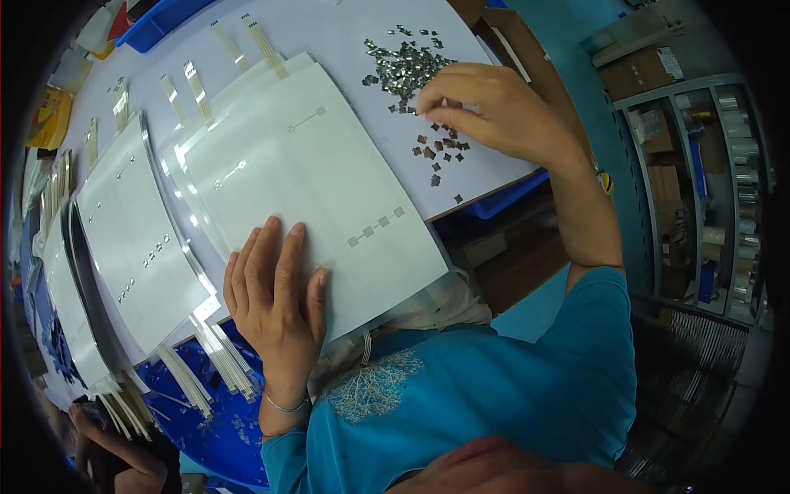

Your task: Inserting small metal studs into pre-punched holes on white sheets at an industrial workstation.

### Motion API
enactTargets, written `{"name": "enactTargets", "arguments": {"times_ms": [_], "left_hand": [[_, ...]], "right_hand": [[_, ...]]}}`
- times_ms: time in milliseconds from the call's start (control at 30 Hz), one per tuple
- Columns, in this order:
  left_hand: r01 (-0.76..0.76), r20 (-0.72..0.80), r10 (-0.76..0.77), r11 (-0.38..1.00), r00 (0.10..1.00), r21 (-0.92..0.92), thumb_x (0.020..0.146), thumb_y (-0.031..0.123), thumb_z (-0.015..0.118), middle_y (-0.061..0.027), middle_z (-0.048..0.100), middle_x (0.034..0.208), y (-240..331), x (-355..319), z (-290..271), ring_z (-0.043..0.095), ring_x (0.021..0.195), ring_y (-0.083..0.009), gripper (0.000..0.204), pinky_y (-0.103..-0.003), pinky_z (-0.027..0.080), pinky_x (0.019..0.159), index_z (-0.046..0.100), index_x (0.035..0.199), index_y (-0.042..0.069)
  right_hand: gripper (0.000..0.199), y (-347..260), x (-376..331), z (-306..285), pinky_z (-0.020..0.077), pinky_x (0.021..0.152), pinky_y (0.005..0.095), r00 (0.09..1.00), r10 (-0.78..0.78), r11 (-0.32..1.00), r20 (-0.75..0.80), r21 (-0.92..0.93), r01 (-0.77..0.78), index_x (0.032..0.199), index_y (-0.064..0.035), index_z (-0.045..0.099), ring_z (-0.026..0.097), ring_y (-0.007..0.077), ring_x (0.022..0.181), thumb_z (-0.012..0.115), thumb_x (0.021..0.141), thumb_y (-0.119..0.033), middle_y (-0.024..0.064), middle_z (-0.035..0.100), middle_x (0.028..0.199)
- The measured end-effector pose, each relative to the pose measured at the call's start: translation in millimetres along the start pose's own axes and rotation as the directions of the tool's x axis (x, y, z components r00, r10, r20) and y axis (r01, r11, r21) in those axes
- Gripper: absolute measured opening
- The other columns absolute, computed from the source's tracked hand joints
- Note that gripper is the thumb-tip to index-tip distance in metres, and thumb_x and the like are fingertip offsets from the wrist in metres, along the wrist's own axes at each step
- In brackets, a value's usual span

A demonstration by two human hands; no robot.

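My left hand [278, 309] lies flat with fingers apart on the lower left part of a white flexible sheet [329, 173]. This sheet tops a stack and bears small grey square pads [377, 227] joined in a row, plus two pairs linked by thin lines. Flat ribbon tails [265, 47] stick out from the stack's far edge. To the right of the sheets, my right hand [502, 111] is at the near side of a heap of small shiny metal pieces [405, 66]. Its thumb and forefinger are pinched together; what is between them, if anything, is too small to make out.
Scattered metal pieces [440, 148] lie nearer the table edge. More stacked sheets [136, 239] stand at left, their ribbon tails [220, 362] hanging over a blue tub [210, 440]. Another person's arm [123, 449] shows at lower left. Shelving [695, 189] is at right.
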State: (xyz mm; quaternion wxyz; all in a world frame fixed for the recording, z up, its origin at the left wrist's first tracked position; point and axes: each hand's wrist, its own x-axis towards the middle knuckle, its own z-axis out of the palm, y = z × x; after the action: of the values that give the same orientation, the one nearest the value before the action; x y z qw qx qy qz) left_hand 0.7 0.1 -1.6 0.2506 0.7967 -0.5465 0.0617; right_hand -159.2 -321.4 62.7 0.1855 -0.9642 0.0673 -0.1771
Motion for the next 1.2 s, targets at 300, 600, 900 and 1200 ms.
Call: {"name": "enactTargets", "arguments": {"times_ms": [300,600,900,1200], "left_hand": [[-0.014,-0.031,0.014,1.000,0.999,0.017,0.102,0.027,0.070,-0.0102,0.063,0.152,1,3,0,0.055,0.144,-0.0350,0.043,-0.051,0.042,0.122,0.070,0.144,0.018],[0.026,-0.030,-0.026,0.999,0.999,0.021,0.101,0.039,0.072,-0.0088,0.063,0.152,3,4,0,0.057,0.144,-0.0316,0.045,-0.053,0.039,0.124,0.071,0.142,0.021],[0.001,-0.050,0.000,1.000,0.999,0.020,0.103,0.030,0.070,-0.0088,0.063,0.152,2,3,1,0.056,0.143,-0.0351,0.043,-0.052,0.042,0.122,0.070,0.144,0.019],[0.004,-0.049,-0.003,1.000,0.999,0.019,0.103,0.031,0.070,-0.0088,0.063,0.153,2,2,1,0.056,0.144,-0.0344,0.042,-0.052,0.041,0.123,0.070,0.144,0.020]], "right_hand": [[0.011,-37,-60,9,0.0530,0.064,0.0287,0.925,0.193,0.981,-0.328,0.041,-0.191,0.100,-0.0024,0.080,0.067,0.0172,0.076,0.083,0.090,-0.003,0.0072,0.074,0.093],[0.015,-19,-23,29,0.0561,0.071,0.0335,0.963,-0.093,0.984,-0.252,-0.170,0.051,0.096,-0.0047,0.082,0.067,0.0210,0.086,0.087,0.082,-0.007,0.0053,0.070,0.091],[0.013,-13,-19,26,0.0555,0.071,0.0339,0.975,-0.142,0.963,-0.173,-0.251,0.096,0.091,-0.0051,0.081,0.066,0.0202,0.083,0.087,0.080,-0.009,0.0032,0.071,0.086],[0.011,-10,-13,18,0.0530,0.076,0.0371,0.992,-0.123,0.966,-0.026,-0.234,0.114,0.088,-0.0064,0.074,0.066,0.0236,0.086,0.083,0.086,-0.012,0.0037,0.069,0.088]]}}
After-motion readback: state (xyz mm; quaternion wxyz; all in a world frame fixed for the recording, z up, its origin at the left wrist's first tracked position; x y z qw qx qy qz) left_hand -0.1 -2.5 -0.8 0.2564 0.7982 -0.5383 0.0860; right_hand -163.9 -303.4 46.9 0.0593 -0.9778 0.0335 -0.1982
